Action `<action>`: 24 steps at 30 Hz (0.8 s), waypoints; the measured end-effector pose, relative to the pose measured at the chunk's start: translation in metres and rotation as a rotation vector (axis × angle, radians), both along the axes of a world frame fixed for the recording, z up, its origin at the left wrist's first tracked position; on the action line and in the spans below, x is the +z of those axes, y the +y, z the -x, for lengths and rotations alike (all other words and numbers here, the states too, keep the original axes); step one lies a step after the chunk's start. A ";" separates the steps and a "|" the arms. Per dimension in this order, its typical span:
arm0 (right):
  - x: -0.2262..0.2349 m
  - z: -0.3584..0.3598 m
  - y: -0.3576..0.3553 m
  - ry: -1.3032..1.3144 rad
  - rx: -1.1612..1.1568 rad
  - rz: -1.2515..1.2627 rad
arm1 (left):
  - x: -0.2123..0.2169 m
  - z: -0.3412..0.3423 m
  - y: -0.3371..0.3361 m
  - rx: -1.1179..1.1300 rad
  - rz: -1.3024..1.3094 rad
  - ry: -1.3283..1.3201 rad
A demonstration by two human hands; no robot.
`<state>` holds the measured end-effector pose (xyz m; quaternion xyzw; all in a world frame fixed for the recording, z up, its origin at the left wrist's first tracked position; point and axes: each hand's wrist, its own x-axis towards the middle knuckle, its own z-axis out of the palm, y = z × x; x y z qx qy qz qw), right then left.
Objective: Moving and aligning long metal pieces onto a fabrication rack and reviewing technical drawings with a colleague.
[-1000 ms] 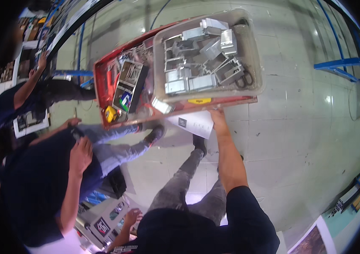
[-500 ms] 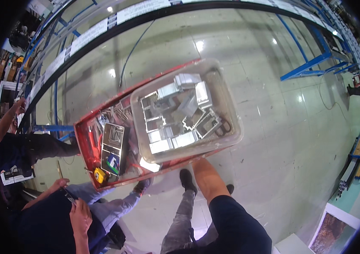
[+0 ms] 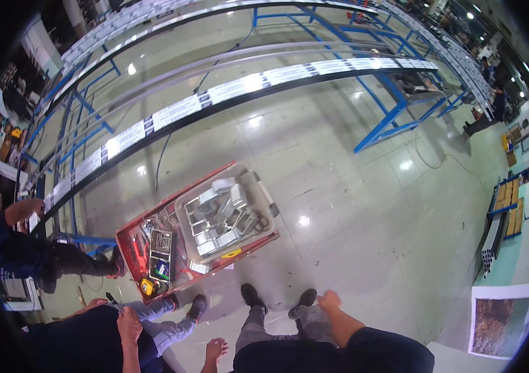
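My left hand (image 3: pixel 216 350) hangs low by my left leg, its fingers loosely bent and apart, nothing visible in it. In front of my right leg is my right hand (image 3: pixel 329 301), away from the bin; its fingers are too indistinct to read. Ahead of my feet, a red bin (image 3: pixel 129 250) carries a translucent plastic tub (image 3: pixel 269 205). Cut silver metal profile pieces (image 3: pixel 226 238) fill much of the tub, with dark-handled scissors (image 3: pixel 260 222) beside them. Left of the tub, a divided box (image 3: pixel 162 245) holds small metal parts, near a yellow tape measure (image 3: pixel 147 286).
A co-worker's hands (image 3: pixel 129 324) hold a small object at lower left; another person's arm (image 3: pixel 23 211) reaches the long profile (image 3: pixel 196 99) across the blue-legged racks (image 3: pixel 379 127). A dark hose (image 3: pixel 162 163) trails over the floor. Framed panel (image 3: pixel 505 320) at right.
My right hand has come away from the tub's near edge. The view has risen and shifted, so bin and tub look smaller and lower. A yellow item beside the tub and my left hand now show.
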<state>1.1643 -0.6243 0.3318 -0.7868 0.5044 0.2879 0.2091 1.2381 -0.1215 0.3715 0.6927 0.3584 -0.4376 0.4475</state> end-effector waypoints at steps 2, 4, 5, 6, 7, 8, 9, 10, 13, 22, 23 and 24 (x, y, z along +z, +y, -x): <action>0.000 0.078 -0.056 0.015 -0.125 0.086 | -0.027 -0.027 -0.036 -0.109 0.075 -0.015; 0.041 0.105 -0.106 -0.044 -0.449 -0.145 | -0.030 -0.063 -0.073 -0.225 0.156 -0.028; 0.050 0.125 -0.124 -0.053 -0.465 -0.137 | -0.020 -0.082 -0.109 -0.312 0.193 -0.060; 0.057 0.141 -0.140 -0.114 -0.598 -0.100 | -0.028 -0.101 -0.127 -0.337 0.307 -0.051; 0.059 0.157 -0.160 -0.175 -0.725 -0.064 | -0.038 -0.115 -0.145 -0.355 0.420 -0.042; 0.058 0.171 -0.175 -0.175 -0.745 -0.039 | -0.029 -0.121 -0.182 -0.419 0.330 -0.058; 0.054 0.181 -0.191 -0.173 -0.756 -0.037 | -0.018 -0.133 -0.222 -0.473 0.240 -0.081; 0.046 0.182 -0.206 -0.181 -0.829 -0.100 | -0.014 -0.140 -0.257 -0.465 0.208 -0.112; 0.035 0.190 -0.237 -0.119 -1.027 -0.351 | 0.011 -0.143 -0.356 -0.618 0.069 -0.221; 0.027 0.084 -0.433 -0.320 -0.871 -0.465 | 0.048 -0.186 -0.593 -0.715 0.182 -0.577; 0.025 0.068 -0.464 -0.336 -0.892 -0.448 | 0.039 -0.190 -0.604 -0.799 0.199 -0.617; 0.020 0.055 -0.496 -0.381 -0.872 -0.414 | 0.044 -0.190 -0.629 -0.852 0.228 -0.703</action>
